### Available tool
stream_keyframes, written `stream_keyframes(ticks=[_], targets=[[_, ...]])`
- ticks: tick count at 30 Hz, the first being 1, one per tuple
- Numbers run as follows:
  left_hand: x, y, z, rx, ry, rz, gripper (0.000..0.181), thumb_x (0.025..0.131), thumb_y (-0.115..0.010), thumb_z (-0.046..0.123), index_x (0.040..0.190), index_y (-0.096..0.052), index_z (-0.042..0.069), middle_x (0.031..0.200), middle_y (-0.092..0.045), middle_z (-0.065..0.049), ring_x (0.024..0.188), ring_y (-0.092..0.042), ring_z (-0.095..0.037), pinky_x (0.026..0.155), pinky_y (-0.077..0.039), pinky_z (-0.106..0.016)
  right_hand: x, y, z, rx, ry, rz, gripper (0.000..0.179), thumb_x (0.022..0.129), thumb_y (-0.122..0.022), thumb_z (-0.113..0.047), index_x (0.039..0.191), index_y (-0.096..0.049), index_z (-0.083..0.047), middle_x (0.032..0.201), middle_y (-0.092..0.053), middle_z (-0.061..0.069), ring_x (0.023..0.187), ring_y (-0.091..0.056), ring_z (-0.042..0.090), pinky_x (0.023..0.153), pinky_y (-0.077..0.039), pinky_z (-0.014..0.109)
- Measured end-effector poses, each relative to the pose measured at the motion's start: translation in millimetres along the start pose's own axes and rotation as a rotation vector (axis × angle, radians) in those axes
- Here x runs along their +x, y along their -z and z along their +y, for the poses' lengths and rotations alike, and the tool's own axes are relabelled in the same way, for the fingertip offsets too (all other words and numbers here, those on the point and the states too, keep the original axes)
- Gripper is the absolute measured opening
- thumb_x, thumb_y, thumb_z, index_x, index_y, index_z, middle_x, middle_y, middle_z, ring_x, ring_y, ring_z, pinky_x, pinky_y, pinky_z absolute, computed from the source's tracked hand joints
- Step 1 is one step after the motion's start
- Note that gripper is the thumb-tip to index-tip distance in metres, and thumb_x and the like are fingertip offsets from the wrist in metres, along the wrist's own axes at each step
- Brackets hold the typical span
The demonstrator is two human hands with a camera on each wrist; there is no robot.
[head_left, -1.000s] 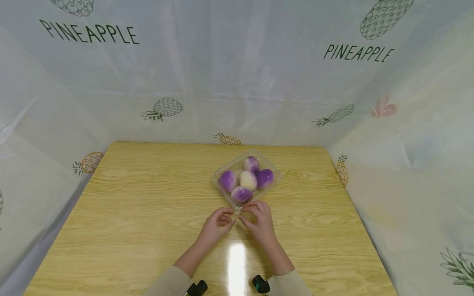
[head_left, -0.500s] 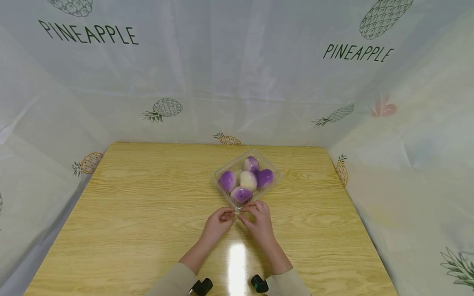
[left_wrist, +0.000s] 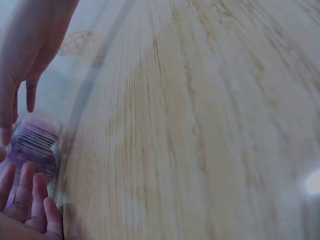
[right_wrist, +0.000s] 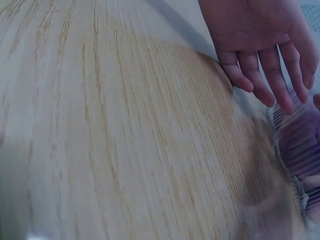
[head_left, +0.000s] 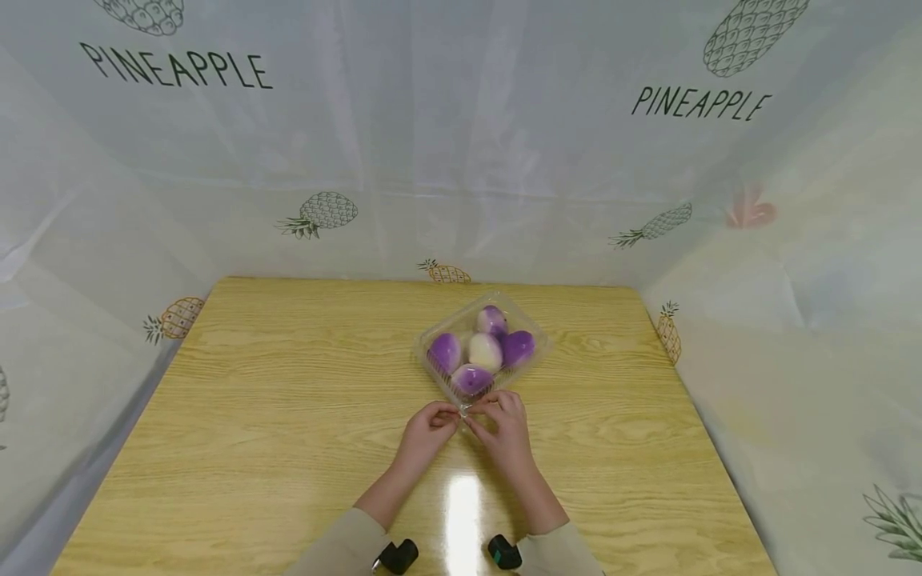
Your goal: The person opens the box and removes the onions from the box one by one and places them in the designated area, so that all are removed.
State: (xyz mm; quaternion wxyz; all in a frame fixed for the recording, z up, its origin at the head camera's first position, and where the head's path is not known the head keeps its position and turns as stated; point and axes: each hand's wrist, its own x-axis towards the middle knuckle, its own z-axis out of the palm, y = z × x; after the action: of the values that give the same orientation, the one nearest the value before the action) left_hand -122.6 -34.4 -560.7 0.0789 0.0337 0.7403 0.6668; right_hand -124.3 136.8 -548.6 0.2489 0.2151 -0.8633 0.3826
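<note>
A clear plastic clamshell container lies turned cornerwise near the far middle of the table. Inside it are several purple-and-white egg-shaped pieces. My left hand pinches at the container's near corner from the left. From the other side my right hand pinches the same corner, thumb and index finger close to the left hand's fingertips. In the right wrist view, the other fingers of the right hand extend loosely beside the ribbed container wall. The pinched corner itself is mostly hidden by fingertips.
The wood-grain table runs under both arms, with a light glare near the front. A pale pineapple-print sheet hangs behind it and along both sides. Small black devices sit at the two wrists.
My left hand has moved slightly right, its fingertips nearer the right hand at the corner. The right hand and container stay almost in place.
</note>
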Motion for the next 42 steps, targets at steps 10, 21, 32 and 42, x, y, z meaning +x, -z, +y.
stream_keyframes(ticks=[10,21,32,42], targets=[[-0.1,-0.2,-2.1,-0.019,-0.016,-0.010,0.024,0.091,-0.067,0.014,0.111,-0.064,0.001,0.100,-0.065,-0.005,0.094,-0.060,-0.020,0.085,-0.052,-0.027,3.6,0.9,1.4,0.011,0.037,0.021,0.016,0.070,-0.085,-0.006,0.081,-0.076,-0.010,0.091,-0.064,0.005,0.094,-0.052,0.026,0.086,-0.039,0.039],[4.5,-0.5,-3.1,-0.008,-0.021,0.050,0.040,0.092,-0.069,0.017,0.128,-0.055,0.006,0.101,-0.067,-0.006,0.095,-0.063,-0.022,0.088,-0.053,-0.038,11.3,0.0,6.5,0.029,0.133,-0.009,0.013,0.072,-0.083,-0.002,0.082,-0.077,-0.006,0.081,-0.062,-0.003,0.084,-0.052,0.017,0.075,-0.043,0.029],[7.5,-0.3,-2.3,-0.047,-0.016,0.072,0.052,0.090,-0.070,0.011,0.135,-0.044,0.000,0.100,-0.069,-0.010,0.094,-0.063,-0.024,0.086,-0.053,-0.036,14.7,1.0,7.0,0.101,0.076,-0.087,0.007,0.076,-0.080,-0.002,0.080,-0.076,-0.007,0.079,-0.056,-0.008,0.078,-0.048,0.010,0.066,-0.044,0.022],[9.8,1.7,-4.5,-0.109,-0.003,0.086,0.069,0.085,-0.073,0.005,0.141,-0.034,-0.003,0.095,-0.070,-0.011,0.088,-0.064,-0.022,0.080,-0.055,-0.029,18.1,3.2,1.5,0.127,-0.038,-0.160,0.008,0.077,-0.079,0.000,0.081,-0.076,-0.006,0.076,-0.049,-0.011,0.076,-0.044,0.008,0.063,-0.041,0.022]])
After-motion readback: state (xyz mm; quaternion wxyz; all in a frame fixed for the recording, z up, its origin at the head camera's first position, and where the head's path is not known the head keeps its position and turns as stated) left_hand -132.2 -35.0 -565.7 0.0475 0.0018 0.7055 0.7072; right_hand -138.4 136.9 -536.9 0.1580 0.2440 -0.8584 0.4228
